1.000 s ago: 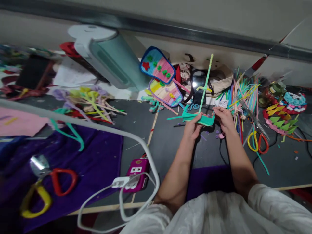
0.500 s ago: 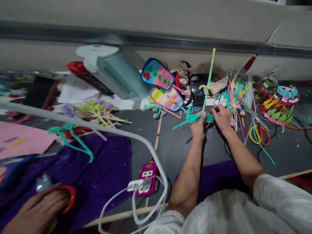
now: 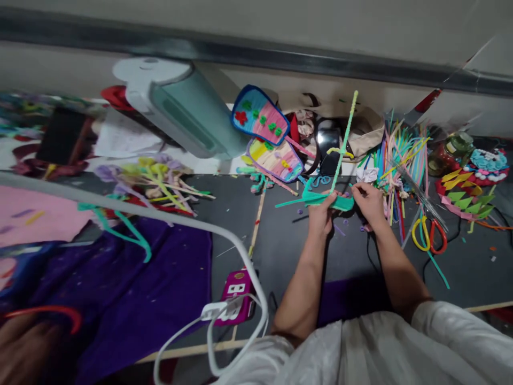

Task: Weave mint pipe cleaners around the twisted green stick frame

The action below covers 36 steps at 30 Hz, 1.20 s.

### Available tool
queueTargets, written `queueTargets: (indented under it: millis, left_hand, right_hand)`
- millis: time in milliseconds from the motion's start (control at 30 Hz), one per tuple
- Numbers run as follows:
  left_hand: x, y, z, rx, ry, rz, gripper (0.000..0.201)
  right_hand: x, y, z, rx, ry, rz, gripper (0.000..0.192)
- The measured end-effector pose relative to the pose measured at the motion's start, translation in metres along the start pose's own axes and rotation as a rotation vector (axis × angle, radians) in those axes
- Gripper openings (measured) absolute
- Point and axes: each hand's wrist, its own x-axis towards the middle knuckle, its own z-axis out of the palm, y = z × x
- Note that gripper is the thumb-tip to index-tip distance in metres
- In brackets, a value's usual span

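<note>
My left hand (image 3: 320,215) is closed round a teal pipe-cleaner craft (image 3: 344,203), shaped like a shallow boat. From its middle rises a fuzzy stem (image 3: 343,147), pale green turning yellow at the top, with a short yellow crosspiece (image 3: 340,153). A loose teal pipe-cleaner end (image 3: 290,202) sticks out to the left. Just beyond the craft's right end, my right hand (image 3: 369,204) has its thumb and fingertips pinched together; what lies between them is too small to make out.
Pipe cleaners (image 3: 404,149) and scissors with yellow and red handles (image 3: 438,237) lie at right. Left are a pink power strip (image 3: 236,291), a white cable (image 3: 200,219) and a purple cloth (image 3: 172,283). Another person's hand (image 3: 28,347) with a red-handled object is lower left.
The craft has tilted slightly and its left loose end has shifted left. My right hand stays pinched beside its right end. The other person's hand has moved left; the camera view has shifted slightly.
</note>
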Motion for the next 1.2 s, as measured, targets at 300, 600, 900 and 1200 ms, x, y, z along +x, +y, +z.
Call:
queueTargets:
  millis: [300,600,900,1200]
  left_hand:
    - [0.010,-0.007,0.003,0.022,0.009,0.003,0.041]
    - [0.024,0.009,-0.007,-0.043,0.009,-0.053,0.039]
    - [0.014,0.010,-0.004,-0.069,-0.035,-0.033,0.036]
    - [0.003,0.007,0.006,0.020,-0.010,0.201,0.038]
  right_hand:
    - [0.002,-0.006,0.004,-0.128,0.041,0.100,0.018]
    - [0.021,-0.015,-0.008,0.320,-0.146,0.176,0.017]
    - [0.018,-0.025,-0.002,0.931,-0.290,0.424,0.039]
    - [0.012,-0.039,-0.005,0.107,0.027,0.079,0.019]
